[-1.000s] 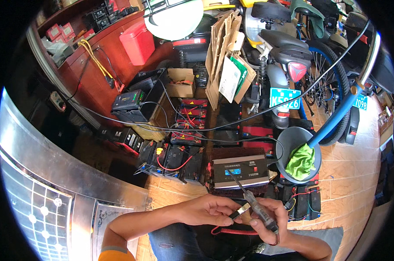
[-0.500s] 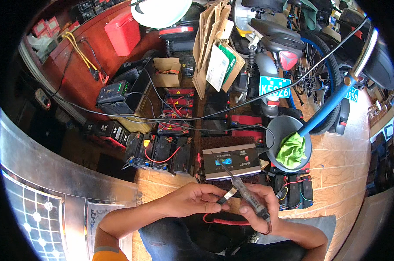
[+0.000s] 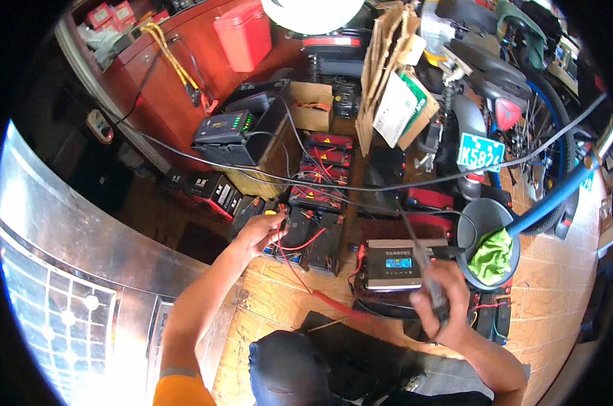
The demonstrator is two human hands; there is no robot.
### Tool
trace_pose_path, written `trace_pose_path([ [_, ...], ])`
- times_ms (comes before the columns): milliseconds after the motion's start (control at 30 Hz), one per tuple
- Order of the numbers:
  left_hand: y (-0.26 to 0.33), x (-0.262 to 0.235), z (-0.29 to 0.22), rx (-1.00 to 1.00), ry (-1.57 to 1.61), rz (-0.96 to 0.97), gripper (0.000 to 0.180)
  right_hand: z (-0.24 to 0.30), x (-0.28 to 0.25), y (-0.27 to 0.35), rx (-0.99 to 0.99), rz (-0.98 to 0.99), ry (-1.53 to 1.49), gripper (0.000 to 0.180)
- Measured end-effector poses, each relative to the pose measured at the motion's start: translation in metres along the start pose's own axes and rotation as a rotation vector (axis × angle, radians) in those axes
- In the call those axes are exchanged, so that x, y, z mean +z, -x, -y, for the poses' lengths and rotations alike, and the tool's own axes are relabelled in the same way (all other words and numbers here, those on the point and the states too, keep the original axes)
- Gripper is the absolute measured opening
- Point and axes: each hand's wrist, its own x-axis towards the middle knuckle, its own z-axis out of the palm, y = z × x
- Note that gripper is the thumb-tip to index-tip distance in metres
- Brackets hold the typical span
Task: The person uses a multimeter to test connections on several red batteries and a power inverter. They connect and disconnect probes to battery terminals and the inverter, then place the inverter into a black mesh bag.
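Observation:
My right hand (image 3: 447,298) is wrapped round the handle of a probe-type circuit tester (image 3: 425,260), blurred by motion. Its thin metal probe points up and away, over the silver-and-black charger box (image 3: 398,264) with a lit blue display. My left hand (image 3: 257,235) reaches out to the black batteries (image 3: 296,227), its fingers pinched at a terminal beside a yellow connector (image 3: 271,212). The tester's clip is mostly hidden in those fingers. A stretched red coiled lead (image 3: 340,306) runs from the left hand back toward the right.
A grey bucket (image 3: 463,233) with a green cloth (image 3: 492,256) stands right of the charger box. Black cables (image 3: 360,186) cross the workspace. Beyond are red-topped batteries (image 3: 330,155), flattened cardboard (image 3: 381,74) and parked two-wheelers. A metal panel (image 3: 83,223) lies along the left.
My left hand has moved from near my lap, with the clip, forward and left to the batteries, stretching the red lead. My right hand still holds the tester. The view has shifted left.

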Motion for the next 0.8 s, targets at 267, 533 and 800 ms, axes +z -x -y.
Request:
trace_pose_path([
  [267, -0.134, -0.019, 0.042, -0.059, 0.093, -0.243, 0.015, -0.006, 0.042, -0.050, 0.240, -0.031, -0.126, 0.034],
  [533, -0.168, -0.022, 0.050, -0.065, 0.103, -0.220, 0.010, -0.016, 0.045, -0.051, 0.277, 0.163, -0.234, 0.041],
  [800, -0.163, -0.014, 0.045, -0.035, -0.155, -0.365, 0.026, 0.011, 0.101, -0.047, 0.550, 0.149, -0.427, 0.037],
])
